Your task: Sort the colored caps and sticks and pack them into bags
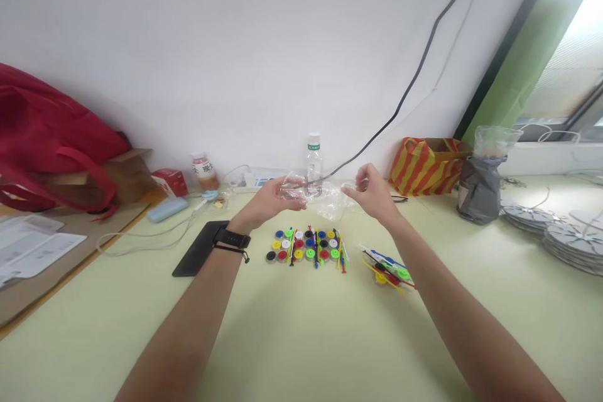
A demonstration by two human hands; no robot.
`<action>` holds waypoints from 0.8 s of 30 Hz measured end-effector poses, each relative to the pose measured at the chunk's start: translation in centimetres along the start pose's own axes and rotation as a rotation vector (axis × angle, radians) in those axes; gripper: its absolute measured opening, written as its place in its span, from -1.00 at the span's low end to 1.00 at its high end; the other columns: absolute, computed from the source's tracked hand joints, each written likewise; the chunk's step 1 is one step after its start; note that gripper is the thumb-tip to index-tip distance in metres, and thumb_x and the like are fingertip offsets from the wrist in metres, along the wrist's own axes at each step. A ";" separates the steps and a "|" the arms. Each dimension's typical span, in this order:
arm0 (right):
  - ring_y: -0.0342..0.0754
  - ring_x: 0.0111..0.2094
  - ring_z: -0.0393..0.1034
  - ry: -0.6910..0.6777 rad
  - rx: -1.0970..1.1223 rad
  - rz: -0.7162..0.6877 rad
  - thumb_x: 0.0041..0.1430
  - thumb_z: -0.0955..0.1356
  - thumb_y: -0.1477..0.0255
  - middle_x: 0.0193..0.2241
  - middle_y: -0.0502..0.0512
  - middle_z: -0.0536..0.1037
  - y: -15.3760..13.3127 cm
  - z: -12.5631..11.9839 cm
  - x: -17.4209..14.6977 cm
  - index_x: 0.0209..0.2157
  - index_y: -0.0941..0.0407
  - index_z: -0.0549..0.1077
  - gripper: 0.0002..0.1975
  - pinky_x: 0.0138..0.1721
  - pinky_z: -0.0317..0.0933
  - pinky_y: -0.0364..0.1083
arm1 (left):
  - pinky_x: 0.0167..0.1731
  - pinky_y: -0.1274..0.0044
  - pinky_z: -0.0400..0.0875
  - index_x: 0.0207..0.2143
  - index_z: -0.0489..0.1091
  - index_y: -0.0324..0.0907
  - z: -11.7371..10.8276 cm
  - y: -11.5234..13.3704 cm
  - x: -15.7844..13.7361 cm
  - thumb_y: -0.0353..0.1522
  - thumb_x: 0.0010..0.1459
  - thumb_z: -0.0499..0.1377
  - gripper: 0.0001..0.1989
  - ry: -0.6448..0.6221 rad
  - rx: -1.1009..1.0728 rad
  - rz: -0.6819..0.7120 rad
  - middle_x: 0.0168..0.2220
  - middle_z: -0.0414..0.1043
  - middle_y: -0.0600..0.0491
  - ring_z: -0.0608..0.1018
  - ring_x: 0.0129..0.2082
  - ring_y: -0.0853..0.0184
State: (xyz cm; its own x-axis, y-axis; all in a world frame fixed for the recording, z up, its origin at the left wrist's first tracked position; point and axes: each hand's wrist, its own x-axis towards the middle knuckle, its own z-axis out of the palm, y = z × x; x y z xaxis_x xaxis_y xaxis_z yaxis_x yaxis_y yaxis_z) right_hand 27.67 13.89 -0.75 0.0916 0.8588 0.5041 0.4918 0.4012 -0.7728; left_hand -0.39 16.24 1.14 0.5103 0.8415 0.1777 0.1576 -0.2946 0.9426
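Observation:
Between my hands stretches a crinkled clear plastic bag (326,206), held above the table. My left hand (269,202), with a black watch at the wrist, has its fingers closed around one side of the bag. The fingertips of my right hand (372,193) pinch its other side. Below the hands lie rows of small round discs (298,254) in several colours, with thin coloured plastic sticks (316,251) laid lengthwise across them. Nearer my right forearm is a loose pile of similar sticks and discs (387,270).
Behind the bag stands a clear bottle (314,160). A black tablet-like slab (200,250) lies beside my left forearm. A red and yellow striped bag (419,169), a grey bag-like container (480,185) and stacked metal discs (572,242) are at right. A red bag (51,132) sits at left.

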 end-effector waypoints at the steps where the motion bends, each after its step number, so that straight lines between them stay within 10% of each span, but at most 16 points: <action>1: -0.09 -0.44 0.26 0.099 -0.108 -0.038 0.03 0.48 0.32 -0.44 -0.05 0.41 0.2 0.4 0.0 -0.32 0.05 0.36 -0.74 -0.36 0.17 -0.06 | -0.10 0.23 0.60 0.06 0.47 -0.16 0.2 -0.2 0.1 -0.18 -0.01 0.47 -0.41 0.033 -0.001 0.007 -0.32 0.65 -0.05 0.70 -0.23 0.12; 7: -0.02 -0.42 0.30 0.010 -0.183 -0.071 0.21 0.38 0.11 -0.49 0.04 0.45 0.0 1.5 -0.1 -0.44 0.06 0.53 -0.68 -0.34 0.16 -0.03 | -0.01 0.23 0.57 0.04 0.50 -0.15 1.1 -0.6 0.6 -0.15 0.01 0.46 -0.43 0.221 -0.038 0.092 -0.31 0.65 -0.02 0.68 -0.22 0.18; 15: -0.08 -0.43 0.28 -0.133 0.220 0.261 -0.04 0.50 -0.03 -0.43 0.04 0.53 -0.4 1.5 -0.2 -0.40 0.08 0.56 -0.56 -0.45 0.14 -0.11 | -0.01 0.22 0.57 0.09 0.48 -0.15 1.3 0.3 0.2 -0.15 0.01 0.46 -0.39 0.080 -0.046 0.074 -0.23 0.65 -0.05 0.67 -0.16 0.13; 24: 0.01 -0.30 0.43 -0.119 0.186 0.150 0.02 0.49 0.06 -0.38 0.10 0.60 -1.3 0.7 0.0 -0.45 0.09 0.47 -0.62 -0.27 0.28 -0.03 | 0.01 0.26 0.56 -0.10 0.59 -0.18 0.6 -0.3 0.9 0.01 0.13 0.34 -0.52 0.268 -0.022 0.125 -0.21 0.68 -0.09 0.69 -0.15 0.12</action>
State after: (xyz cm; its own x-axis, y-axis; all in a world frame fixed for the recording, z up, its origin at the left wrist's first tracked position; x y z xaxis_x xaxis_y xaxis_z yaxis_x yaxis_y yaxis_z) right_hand 26.41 13.55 -0.03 0.0432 0.9400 0.3384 0.3121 0.3091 -0.8984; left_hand 0.59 16.81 0.87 0.2823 0.8900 0.3581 0.0880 -0.3958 0.9141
